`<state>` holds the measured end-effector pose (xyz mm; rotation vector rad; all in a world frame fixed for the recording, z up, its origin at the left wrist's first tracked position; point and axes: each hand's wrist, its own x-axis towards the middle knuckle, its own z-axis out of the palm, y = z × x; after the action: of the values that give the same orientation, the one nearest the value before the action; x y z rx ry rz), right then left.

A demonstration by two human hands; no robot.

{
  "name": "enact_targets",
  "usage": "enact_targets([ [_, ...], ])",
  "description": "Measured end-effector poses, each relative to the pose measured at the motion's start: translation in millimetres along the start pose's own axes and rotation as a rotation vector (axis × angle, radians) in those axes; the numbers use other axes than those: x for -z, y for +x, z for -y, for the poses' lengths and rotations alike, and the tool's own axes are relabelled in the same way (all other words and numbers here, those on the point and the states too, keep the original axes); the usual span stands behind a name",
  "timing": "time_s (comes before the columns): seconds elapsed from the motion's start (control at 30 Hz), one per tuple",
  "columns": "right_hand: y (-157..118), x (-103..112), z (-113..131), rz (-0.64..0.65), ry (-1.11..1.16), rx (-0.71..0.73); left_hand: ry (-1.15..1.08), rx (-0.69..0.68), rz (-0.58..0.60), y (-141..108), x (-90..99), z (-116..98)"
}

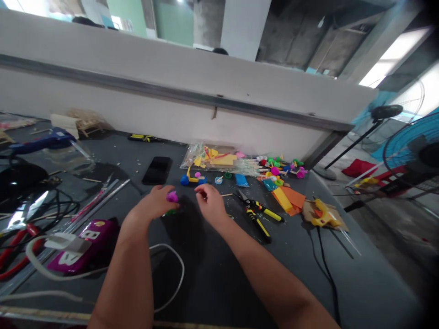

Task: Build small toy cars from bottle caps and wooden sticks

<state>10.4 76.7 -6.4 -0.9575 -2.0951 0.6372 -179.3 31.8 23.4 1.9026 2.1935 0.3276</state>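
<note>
A small bright purple clay piece [172,197] sits in the fingers of my left hand [152,204], which is curled round it just above the dark table. Something green shows beneath those fingers, mostly hidden. To the right, my right hand [211,205] has its fingertips drawn together in a pinch; what they hold, if anything, is too small to make out. Just beyond both hands lies a blue and yellow clay model [192,178] with a pink ball on it. A small round blue piece [218,180] rests near my right fingertips.
Yellow-black pliers [257,214] and orange paper [292,199] lie right of my hands. A yellow glue gun [324,214] rests farther right. Coloured clay-tipped sticks [274,167] lie at the back. Leftward are a phone [157,170], a purple power strip [84,246], and a blue glue gun [56,138].
</note>
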Motion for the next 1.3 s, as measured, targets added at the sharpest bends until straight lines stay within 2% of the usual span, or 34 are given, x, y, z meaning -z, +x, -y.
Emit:
enact_targets([
  [0.1,-5,-6,4,0.126,-0.157,0.121,-0.01,-0.052,0.058,5,-14.8,-4],
  [0.2,-7,-9,5,0.181,-0.284,0.129,-0.05,-0.012,0.053,8,-21.2,-21],
  [0.3,-7,-10,1,0.178,-0.346,0.121,-0.092,-0.023,0.042,9,-24.1,-31],
  [0.67,-1,-9,-17,0.174,-0.395,0.171,-0.152,-0.018,0.068,12,-31.0,-31],
  [0.9,0,-6,-22,0.153,-0.438,0.25,-0.151,-0.092,0.098,10,-28.7,-36],
  [1.2,-1,-7,-22,0.15,-0.448,0.298,-0.307,0.1,0.031,15,-41.3,-32],
  [1.3,-1,-4,-21,0.163,-0.432,0.303,-0.274,0.134,0.015,16,-43.3,-33],
])
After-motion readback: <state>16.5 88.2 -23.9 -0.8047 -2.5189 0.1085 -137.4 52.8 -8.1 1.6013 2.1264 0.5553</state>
